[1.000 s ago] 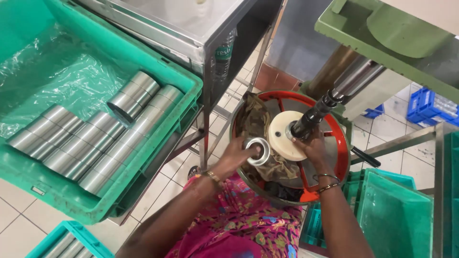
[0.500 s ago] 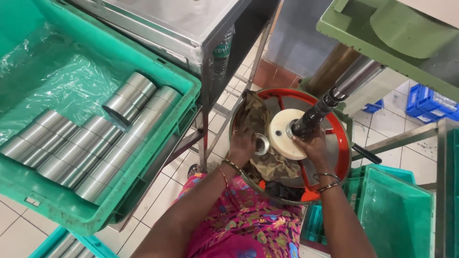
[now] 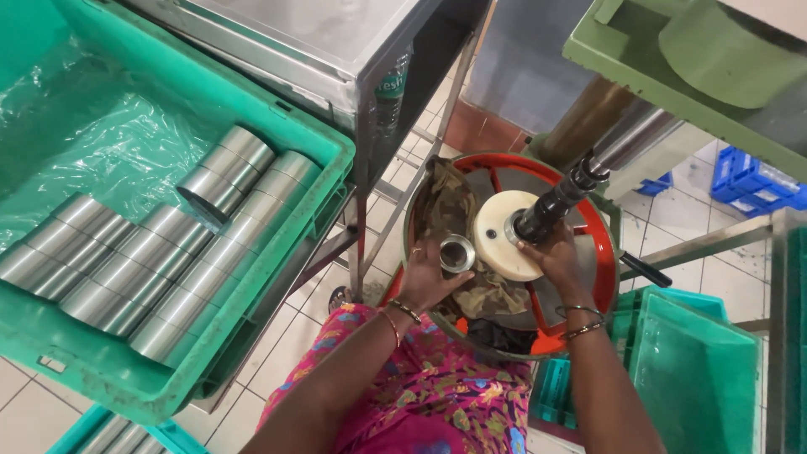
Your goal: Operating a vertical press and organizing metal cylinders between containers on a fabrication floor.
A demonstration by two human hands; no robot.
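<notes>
L hand (image 3: 429,277): closed round short metal ring (image 3: 456,252), held open end up, just left of cream disc (image 3: 504,240).
R hand (image 3: 551,256): fingers wrapped on black spindle (image 3: 551,208) where it meets disc; gripping.
Behind: red wheel (image 3: 588,181), brown rag (image 3: 445,202).
Far left: green crate (image 3: 277,244) w/ steel tubes (image 3: 176,261), well apart from ring.

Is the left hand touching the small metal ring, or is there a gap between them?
Touching. In the head view the left hand wraps its fingers around the small metal ring, with no gap visible between them.
</notes>
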